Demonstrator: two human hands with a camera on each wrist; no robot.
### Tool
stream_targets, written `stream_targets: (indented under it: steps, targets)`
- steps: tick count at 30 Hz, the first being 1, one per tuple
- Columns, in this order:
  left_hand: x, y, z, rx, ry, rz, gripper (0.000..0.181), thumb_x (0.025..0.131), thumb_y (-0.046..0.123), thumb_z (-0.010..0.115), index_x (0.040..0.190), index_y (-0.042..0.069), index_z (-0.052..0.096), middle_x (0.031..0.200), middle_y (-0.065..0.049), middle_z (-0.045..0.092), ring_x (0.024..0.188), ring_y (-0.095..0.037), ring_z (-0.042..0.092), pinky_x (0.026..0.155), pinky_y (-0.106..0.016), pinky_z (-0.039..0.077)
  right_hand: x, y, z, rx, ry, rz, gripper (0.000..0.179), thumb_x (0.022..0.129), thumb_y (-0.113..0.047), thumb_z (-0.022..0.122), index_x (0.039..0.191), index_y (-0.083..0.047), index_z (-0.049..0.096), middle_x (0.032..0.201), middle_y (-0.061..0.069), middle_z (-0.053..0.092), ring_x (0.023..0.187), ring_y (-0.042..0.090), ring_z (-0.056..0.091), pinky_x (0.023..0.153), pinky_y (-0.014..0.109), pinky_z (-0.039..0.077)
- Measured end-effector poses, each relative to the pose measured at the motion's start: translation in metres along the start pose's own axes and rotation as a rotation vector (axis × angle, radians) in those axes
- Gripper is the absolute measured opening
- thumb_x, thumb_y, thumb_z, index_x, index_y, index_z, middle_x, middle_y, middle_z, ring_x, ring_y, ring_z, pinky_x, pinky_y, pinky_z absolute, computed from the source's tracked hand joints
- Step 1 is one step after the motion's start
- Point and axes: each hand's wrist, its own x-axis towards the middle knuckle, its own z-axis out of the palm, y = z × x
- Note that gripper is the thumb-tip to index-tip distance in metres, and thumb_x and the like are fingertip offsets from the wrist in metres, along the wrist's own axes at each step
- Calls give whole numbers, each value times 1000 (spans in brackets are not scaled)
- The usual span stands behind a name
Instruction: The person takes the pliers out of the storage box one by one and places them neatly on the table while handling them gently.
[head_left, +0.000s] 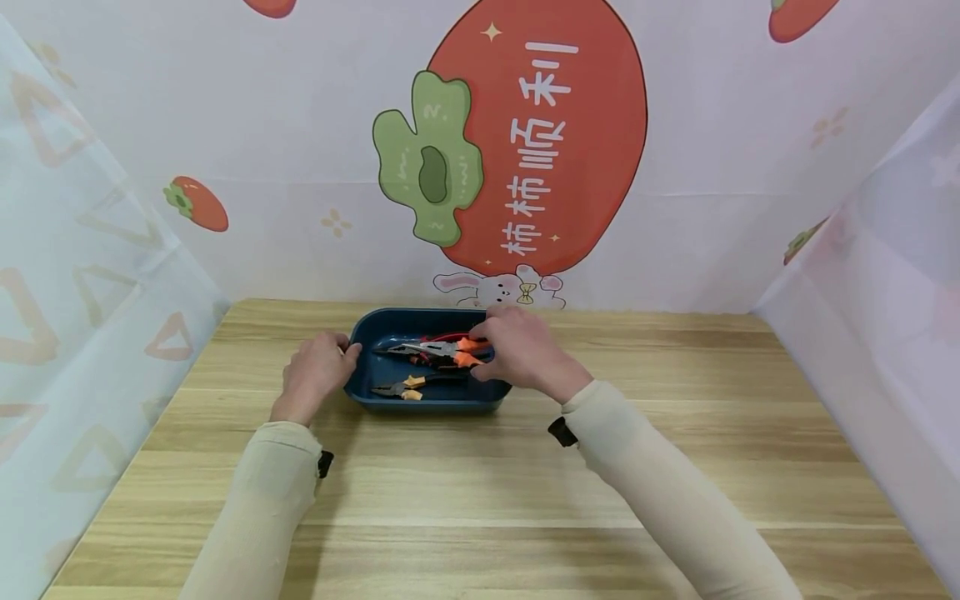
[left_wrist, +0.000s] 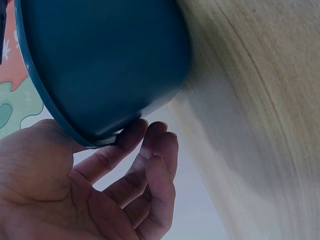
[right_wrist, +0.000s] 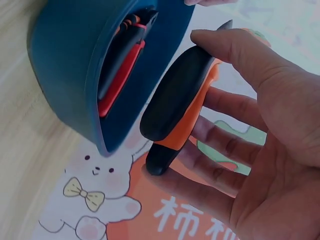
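Observation:
A dark blue rectangular bin (head_left: 427, 406) sits on the table with several pliers inside. My left hand (head_left: 313, 375) holds its left end, the thumb at the rim and fingers against the outer wall (left_wrist: 115, 75). My right hand (head_left: 525, 350) pinches long-nose pliers (right_wrist: 182, 105) by their orange-and-black handles, between thumb and fingers. Their jaws point left, over the bin. Lower in the bin lie yellow-and-black pliers (head_left: 412, 383). A red-and-black handled tool (right_wrist: 122, 75) lies behind, partly hidden by the held pliers.
The wood-grain table (head_left: 637, 500) runs around the bin. A white printed cloth (head_left: 300, 150) with a large persimmon picture hangs behind the table's back edge, and more cloth (head_left: 892, 275) hangs at the sides.

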Motion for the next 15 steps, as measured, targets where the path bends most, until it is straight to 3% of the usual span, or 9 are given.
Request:
stream_targets:
  steps: [6,15]
  targets:
    - [-1,2,-1,0,2,3,31,106,31,50,98,6,67,77,-9,59,68,-29,55,56,-40,40,-10,10,-7,1,24,6,47,82,-40,85,121,-14,75,98,3,63,82,18,53,64,32,45]
    - [-2,2,-1,4,-6,-1,32,106,32,49,99,6,67,77,-9,59,66,-29,54,56,-40,40,-23,27,-11,-22,57,31,47,82,-39,86,121,-15,76,101,4,66,86,20,58,67,35,50]
